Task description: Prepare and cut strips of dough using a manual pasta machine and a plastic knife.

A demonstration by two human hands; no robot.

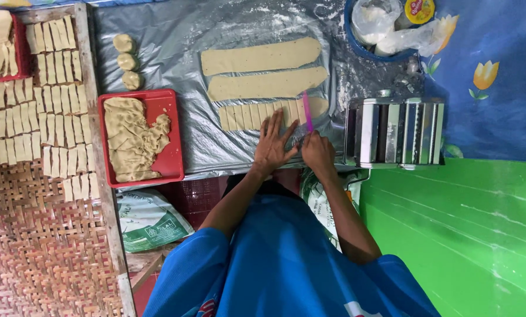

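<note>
Beige dough lies rolled into long flat strips on the grey plastic sheet (175, 47) covering the counter, and the nearest dough strip (257, 115) sits in the middle of the frame, just above both hands. Its long axis runs left to right across the picture, and it is already scored into many narrow upright pieces along most of its length, with the right end uncut. The left hand (273, 144) lies flat with fingers spread, pressing on the cut pieces. The right hand (318, 151) is closed around a thin pink cutter (307, 111), which stands upright across the strip near its right end.

Two more dough strips, uncut (261, 57) and (267, 84), lie parallel above it. Just to the right stands a metal pasta roller (394, 130), close to the right hand. At left centre a red tray (172, 138) holds a crumpled heap of dough scraps (130, 138), and three dough balls (126, 61) sit in a column above it. Further left, rows of cut pieces (45, 105) fill a woven bamboo tray (34, 246). A blue bowl (357, 44) with plastic bags sits in the upper right. The dough looks pale, smooth and matte.
</note>
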